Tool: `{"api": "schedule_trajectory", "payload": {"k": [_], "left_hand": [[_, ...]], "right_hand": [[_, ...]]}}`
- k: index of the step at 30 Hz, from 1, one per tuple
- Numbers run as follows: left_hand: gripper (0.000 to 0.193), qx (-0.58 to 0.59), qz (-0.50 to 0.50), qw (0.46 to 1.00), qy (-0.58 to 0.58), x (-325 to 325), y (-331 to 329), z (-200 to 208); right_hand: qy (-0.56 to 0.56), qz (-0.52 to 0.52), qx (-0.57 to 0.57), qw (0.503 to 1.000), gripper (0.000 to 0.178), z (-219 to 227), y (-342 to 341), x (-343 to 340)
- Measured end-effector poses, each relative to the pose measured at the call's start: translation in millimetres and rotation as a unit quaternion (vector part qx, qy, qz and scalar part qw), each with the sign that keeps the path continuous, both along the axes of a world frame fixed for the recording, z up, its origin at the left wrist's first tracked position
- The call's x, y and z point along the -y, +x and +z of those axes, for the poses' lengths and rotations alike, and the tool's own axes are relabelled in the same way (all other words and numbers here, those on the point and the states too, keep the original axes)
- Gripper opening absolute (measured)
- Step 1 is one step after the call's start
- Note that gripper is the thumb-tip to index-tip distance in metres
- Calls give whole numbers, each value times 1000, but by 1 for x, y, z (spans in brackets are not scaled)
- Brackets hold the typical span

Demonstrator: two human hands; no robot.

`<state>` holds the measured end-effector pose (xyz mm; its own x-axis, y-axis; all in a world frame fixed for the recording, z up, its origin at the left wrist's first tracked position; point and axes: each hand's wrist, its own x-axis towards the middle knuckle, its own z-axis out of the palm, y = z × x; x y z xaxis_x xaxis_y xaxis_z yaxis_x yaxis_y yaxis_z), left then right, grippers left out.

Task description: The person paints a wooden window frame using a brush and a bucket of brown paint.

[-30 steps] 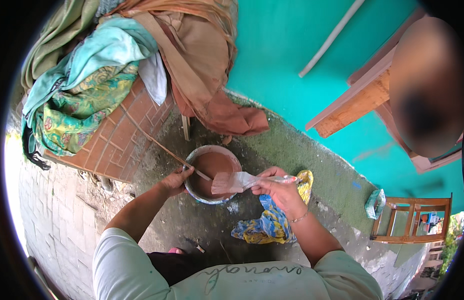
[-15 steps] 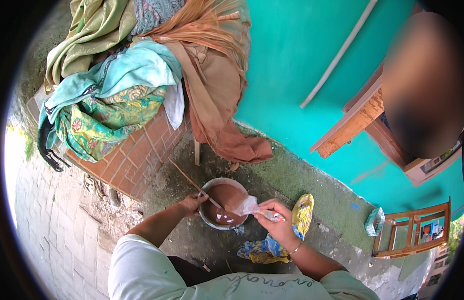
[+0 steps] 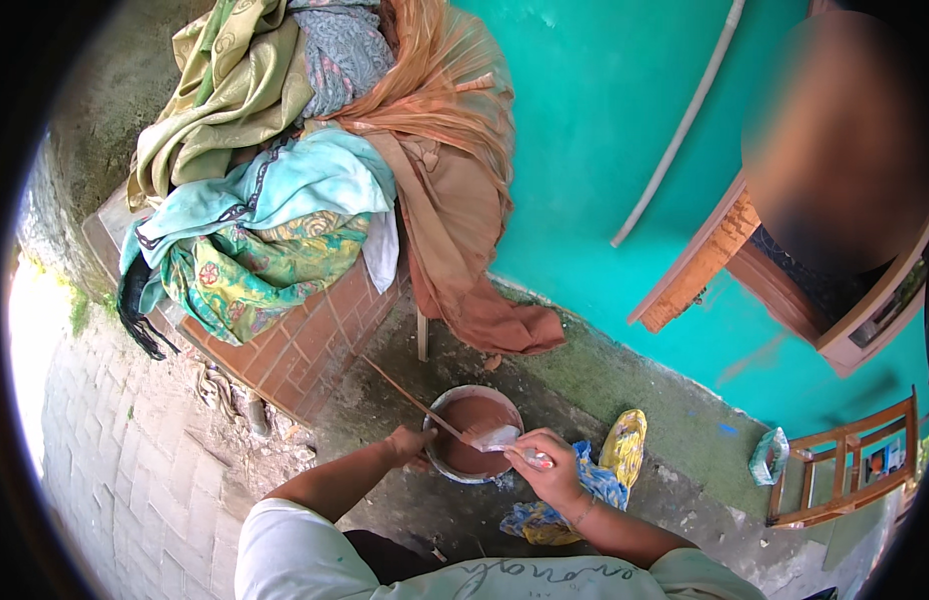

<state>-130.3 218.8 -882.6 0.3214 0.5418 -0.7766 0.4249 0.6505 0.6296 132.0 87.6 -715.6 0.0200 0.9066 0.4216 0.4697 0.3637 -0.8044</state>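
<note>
Okay, right hand (image 3: pixel 550 472) pinches paintbrush (image 3: pixel 500 437) by handle, bristles inside bucket (image 3: pixel 465 478); left hand (image 3: pixel 411 446) at bucket's left rim, grip can't tell. Bucket of brown liquid (image 3: pixel 485 408) on ground (image 3: pixel 675 500), stick (image 3: pixel 393 382) over upper-left rim. Beyond, cloths (image 3: pixel 315 168) heaped on brick ledge (image 3: pixel 310 362).

Brush (image 3: pixel 497 439), seemingly in the bucket (image 3: pixel 477 389), sits right of the stick (image 3: pixel 415 402).

Open gap above far side of bucket (image 3: pixel 477 388), stick (image 3: pixel 400 388) crossing left rim; brush (image 3: pixel 499 437) blocking right side
</note>
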Motion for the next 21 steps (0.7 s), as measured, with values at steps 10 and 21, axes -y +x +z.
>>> {"api": "schedule_trajectory", "payload": {"k": [10,21], "left_hand": [[43,-134,-283,576,755,-40,71,245],[81,-493,-407,576,510,-228,128,118]], "right_hand": [[14,-32,-15,999,16,3,16,9],[0,-53,-34,998,19,20,19,21]]}}
